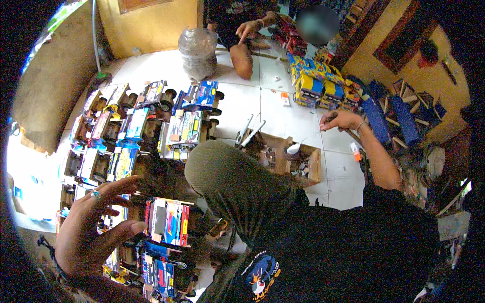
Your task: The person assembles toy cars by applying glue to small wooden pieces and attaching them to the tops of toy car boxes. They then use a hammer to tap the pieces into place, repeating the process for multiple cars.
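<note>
My left hand (96, 227), with a ring on one finger, is raised at the lower left over rows of toy trucks (166, 222). Its thumb and fingers are apart and hold nothing. On the right, my right hand (341, 121) reaches out over the white tiles, fingers curled round a dark stick-like tool (331, 117) whose kind I cannot make out. Between my hands lies a wooden box (316, 174) with small pieces and a white object (293, 149) in it. Two long white-handled tools (250, 131) lean at its far left end.
An olive-clothed bulge, seemingly my knee (217, 166), hides part of the floor. Yellow-and-blue toy trucks (308, 88) stand far right, near blue wooden parts (404, 118). Small orange-and-white containers (285, 99) lie on the tiles. Another person's hand (250, 30) is beside a clear plastic bag (197, 55).
</note>
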